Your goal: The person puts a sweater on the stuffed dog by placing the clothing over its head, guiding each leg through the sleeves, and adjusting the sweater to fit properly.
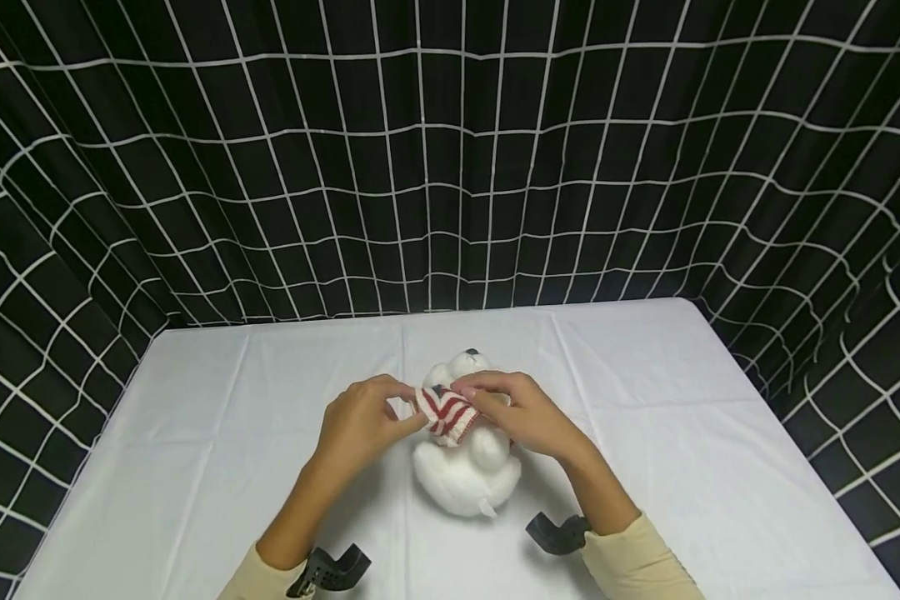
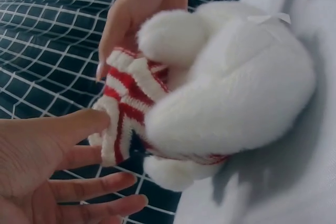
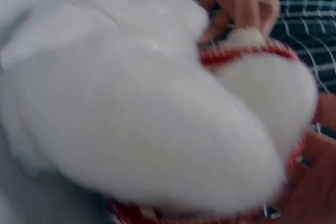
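A white plush bear point(image 1: 465, 479) with a dark nose lies on the table, its head toward the far side and its small tail toward me. Around its upper body is a red-and-white striped knitted garment point(image 1: 447, 414). My left hand point(image 1: 362, 421) pinches the garment's left edge between thumb and index finger; the other fingers point(image 2: 94, 186) spread loosely below. From the right, my right hand point(image 1: 528, 414) holds the garment near the bear's neck with thumb and index finger. In the right wrist view the bear's body point(image 3: 136, 114) hides much of the knit.
A white cloth with fold creases covers the table point(image 1: 270, 392). Black curtains point(image 1: 450, 167) with a white grid stand behind and at both sides. Dark wrist mounts point(image 1: 337, 571) sit on both forearms, over beige sleeves point(image 1: 637, 558).
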Motion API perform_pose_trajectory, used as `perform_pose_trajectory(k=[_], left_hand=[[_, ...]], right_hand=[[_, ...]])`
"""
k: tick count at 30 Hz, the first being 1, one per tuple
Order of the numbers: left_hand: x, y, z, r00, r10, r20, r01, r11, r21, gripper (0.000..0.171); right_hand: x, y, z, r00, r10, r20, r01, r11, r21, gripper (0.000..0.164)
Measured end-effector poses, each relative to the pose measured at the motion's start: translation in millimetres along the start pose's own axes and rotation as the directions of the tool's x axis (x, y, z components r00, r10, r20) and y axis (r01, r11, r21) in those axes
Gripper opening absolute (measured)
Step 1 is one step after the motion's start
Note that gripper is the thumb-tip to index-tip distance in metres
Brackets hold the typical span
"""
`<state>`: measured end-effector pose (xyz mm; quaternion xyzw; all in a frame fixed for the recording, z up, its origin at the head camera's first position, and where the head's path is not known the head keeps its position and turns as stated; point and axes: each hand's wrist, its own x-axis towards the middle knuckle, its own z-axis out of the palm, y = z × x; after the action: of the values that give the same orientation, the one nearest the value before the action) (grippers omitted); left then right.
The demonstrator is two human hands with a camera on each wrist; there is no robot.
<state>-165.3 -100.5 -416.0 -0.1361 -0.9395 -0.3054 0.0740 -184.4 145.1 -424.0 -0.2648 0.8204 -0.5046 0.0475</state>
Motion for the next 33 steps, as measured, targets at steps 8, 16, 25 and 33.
perform_pose_trajectory(k=[8,16,25,33], left_hand=[[1.0,-2.5,2.6,0.999,0.048,0.017,-0.048,0.999,0.0,0.028],[4.1,-8.5,7.6,0.997,0.076,0.032,-0.071,0.989,-0.129,0.029],[5.9,-9.3,11.6,0.991,0.122,0.053,-0.111,0.977,-0.182,0.037],[5.3,-11.1,5.5,0.996,0.068,0.065,-0.058,0.986,-0.156,0.028]], right_hand=[[3,-12,19,0.963,-0.11,-0.247,0.042,0.963,-0.267,0.005],[6,-10,28,0.98,-0.11,-0.164,0.086,0.986,-0.146,0.007],[7,-6,26,0.974,-0.12,-0.194,0.093,0.985,-0.143,0.002],[4,-7,26,0.959,0.01,-0.285,-0.075,0.973,-0.219,0.012]])
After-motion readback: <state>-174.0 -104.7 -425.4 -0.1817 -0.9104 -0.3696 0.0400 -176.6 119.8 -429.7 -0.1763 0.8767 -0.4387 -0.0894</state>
